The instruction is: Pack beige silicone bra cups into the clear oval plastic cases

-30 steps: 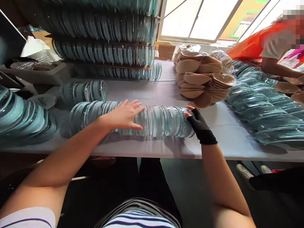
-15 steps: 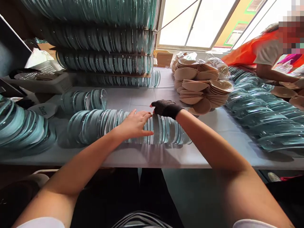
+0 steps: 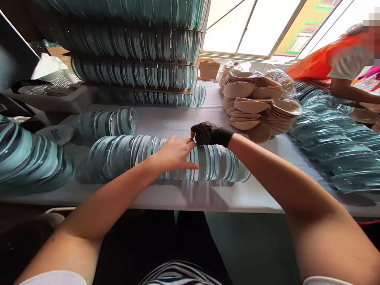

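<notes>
A long row of round glass lids (image 3: 118, 156) stands on edge across the white-covered table, close to its front. My bare left hand (image 3: 177, 153) lies over the middle of this row, with its thumb apart and its fingers stretched towards the rims. Just right of it, my right hand (image 3: 209, 133), in a black dotted glove with bare fingertips, is curled at the top back of the row. Its fingertips are pressed together beside the left fingertips, and what they grip is hidden. Some lids carry dark lettering near the right end.
Tall layers of glass lids (image 3: 133, 43) rise at the back left. Wooden-coloured oval pieces (image 3: 261, 107) are piled behind my right forearm. More glass lids (image 3: 335, 142) lie in rows at right, near a co-worker's arm (image 3: 350, 91). A white basket (image 3: 80, 101) stands at left.
The view has shifted slightly, so the scene sits further right. My right fingers are curled in more closely against the left fingertips. More of the row's right end shows.
</notes>
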A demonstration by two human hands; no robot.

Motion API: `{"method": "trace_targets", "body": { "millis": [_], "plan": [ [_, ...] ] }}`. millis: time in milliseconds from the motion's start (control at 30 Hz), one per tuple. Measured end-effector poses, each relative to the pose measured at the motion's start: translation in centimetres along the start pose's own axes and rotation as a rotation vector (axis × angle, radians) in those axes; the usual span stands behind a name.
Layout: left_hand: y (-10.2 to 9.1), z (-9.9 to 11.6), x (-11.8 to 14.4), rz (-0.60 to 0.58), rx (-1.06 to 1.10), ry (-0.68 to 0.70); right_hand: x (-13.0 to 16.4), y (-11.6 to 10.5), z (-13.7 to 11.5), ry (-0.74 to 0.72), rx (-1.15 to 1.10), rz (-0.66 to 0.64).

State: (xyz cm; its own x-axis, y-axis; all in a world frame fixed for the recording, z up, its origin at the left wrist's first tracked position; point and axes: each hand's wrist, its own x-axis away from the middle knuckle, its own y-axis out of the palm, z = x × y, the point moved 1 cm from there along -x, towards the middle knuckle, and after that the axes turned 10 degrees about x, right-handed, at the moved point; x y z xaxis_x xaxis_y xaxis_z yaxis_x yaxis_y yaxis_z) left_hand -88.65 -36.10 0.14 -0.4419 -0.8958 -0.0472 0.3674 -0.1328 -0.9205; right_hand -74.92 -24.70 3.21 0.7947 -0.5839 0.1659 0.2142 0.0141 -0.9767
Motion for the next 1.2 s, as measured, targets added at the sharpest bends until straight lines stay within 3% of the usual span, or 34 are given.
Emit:
{"method": "trace_targets", "body": {
  "millis": [167,300,467,600,700,767,833,933,1000,1067,1133,1200],
  "plan": [
    [0.2,0.6,0.3,-0.039,0.0,0.018,5.5,2.3,-1.6,0.076,-0.195,0.336],
    [0.2,0.7,0.3,-0.044,-0.038,0.022,10.3,5.1,-5.6,0.146,-0.057,0.526],
    [-0.1,0.7,0.4,-0.078,-0.042,0.029,13.5,10.4,-9.8,0.075,0.112,0.453],
    [-0.1,0.6,0.4,-0.09,-0.044,0.026,13.7,14.6,-11.3,0.078,0.109,0.347],
    [-0.4,0.3,0.7,-0.103,-0.032,0.019,14.3,16.0,-11.7,0.055,0.072,0.348],
    [-0.8,0.4,0.8,-0.109,-0.006,0.033,15.1,15.2,-11.0,-0.026,0.053,0.398],
    [-1.2,0.9,0.5,-0.083,0.028,0.071,15.7,12.6,-8.8,0.005,0.036,0.517],
    [-0.9,2.6,-1.1,0.007,0.045,0.124,14.8,6.9,-2.8,0.362,0.026,0.674],
    [0.0,3.7,-2.7,0.032,0.015,0.106,12.3,3.7,1.4,0.441,0.018,0.489],
    [1.1,4.4,-4.2,0.009,-0.011,0.051,8.8,2.0,4.7,0.392,0.017,0.117],
    [2.1,4.6,-5.1,-0.019,-0.02,0.021,5.5,1.6,6.5,0.261,-0.018,-0.091],
    [2.6,4.5,-5.4,-0.021,-0.021,0.028,3.0,2.0,7.1,0.14,-0.081,-0.212]
  ]
}}
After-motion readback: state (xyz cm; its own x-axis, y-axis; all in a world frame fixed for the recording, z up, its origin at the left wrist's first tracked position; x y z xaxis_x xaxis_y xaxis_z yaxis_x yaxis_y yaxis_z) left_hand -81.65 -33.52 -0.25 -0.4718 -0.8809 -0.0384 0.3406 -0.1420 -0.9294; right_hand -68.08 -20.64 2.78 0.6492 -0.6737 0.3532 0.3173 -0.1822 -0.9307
